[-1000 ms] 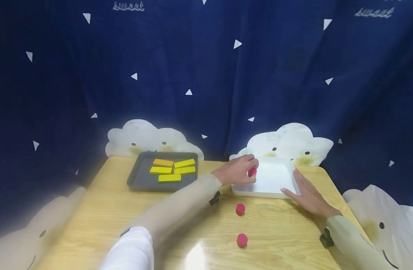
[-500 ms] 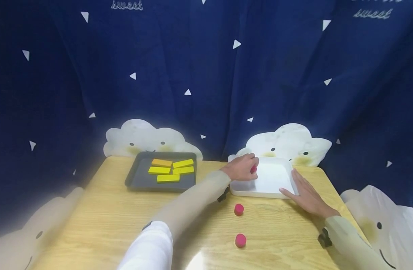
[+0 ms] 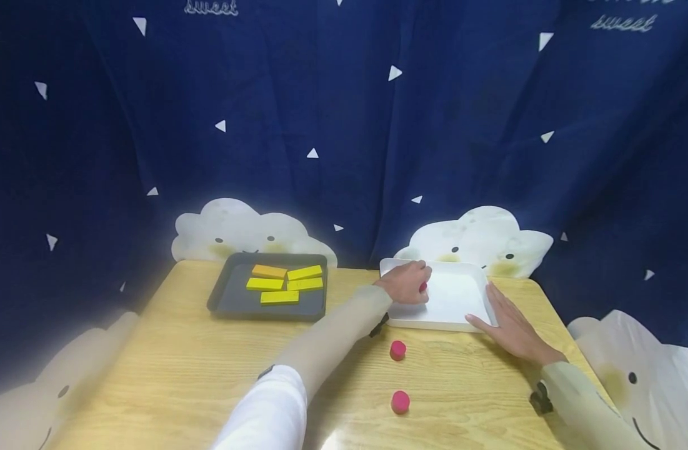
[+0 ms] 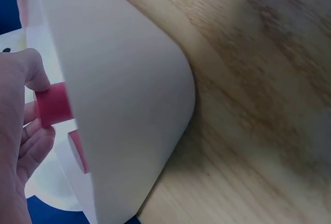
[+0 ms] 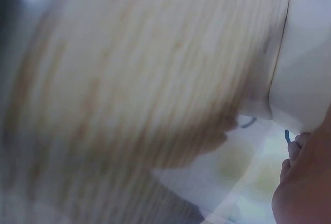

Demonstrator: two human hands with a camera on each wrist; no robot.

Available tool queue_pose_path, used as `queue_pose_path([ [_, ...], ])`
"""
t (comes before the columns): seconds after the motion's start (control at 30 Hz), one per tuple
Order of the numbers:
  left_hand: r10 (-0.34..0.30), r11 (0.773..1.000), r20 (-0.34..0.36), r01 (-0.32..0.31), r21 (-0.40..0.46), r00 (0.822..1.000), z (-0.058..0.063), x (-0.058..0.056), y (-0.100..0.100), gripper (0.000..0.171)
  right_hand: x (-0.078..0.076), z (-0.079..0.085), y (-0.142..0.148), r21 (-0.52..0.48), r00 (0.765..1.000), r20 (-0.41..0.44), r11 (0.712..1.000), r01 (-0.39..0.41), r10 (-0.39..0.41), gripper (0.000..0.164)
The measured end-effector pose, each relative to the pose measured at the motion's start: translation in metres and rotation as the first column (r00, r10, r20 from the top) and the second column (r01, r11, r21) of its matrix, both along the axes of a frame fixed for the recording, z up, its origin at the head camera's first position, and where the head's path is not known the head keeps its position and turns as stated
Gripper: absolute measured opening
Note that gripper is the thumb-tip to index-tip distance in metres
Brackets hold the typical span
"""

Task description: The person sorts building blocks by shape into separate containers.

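White tray on the far right takes your flat, open right hand at its edge, while your left hand pinches a red cylinder just above it; release it gently next

pink cylinder | pinched, over white tray | upright uncertain

Beige sleeves, white shoulder, black wrist straps

Open wood lies between the grey tray and white tray; two pink cylinders seemingly stand apart.
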State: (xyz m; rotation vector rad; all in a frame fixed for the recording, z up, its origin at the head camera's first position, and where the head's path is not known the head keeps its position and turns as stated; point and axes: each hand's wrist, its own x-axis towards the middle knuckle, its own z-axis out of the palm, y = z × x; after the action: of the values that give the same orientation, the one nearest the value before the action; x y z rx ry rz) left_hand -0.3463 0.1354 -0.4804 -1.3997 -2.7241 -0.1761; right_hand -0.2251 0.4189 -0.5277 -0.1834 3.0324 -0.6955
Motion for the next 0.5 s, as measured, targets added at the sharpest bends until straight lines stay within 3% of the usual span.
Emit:
queue_pose_path([
  [0.5, 0.01, 0.999, 0.008, -0.01, -0.042, 1.0, -0.011, -0.003, 0.007, 0.013, 0.001, 0.002, 0.001, 0.002, 1.0, 0.004, 1.0, -0.003, 0.003, 0.112],
])
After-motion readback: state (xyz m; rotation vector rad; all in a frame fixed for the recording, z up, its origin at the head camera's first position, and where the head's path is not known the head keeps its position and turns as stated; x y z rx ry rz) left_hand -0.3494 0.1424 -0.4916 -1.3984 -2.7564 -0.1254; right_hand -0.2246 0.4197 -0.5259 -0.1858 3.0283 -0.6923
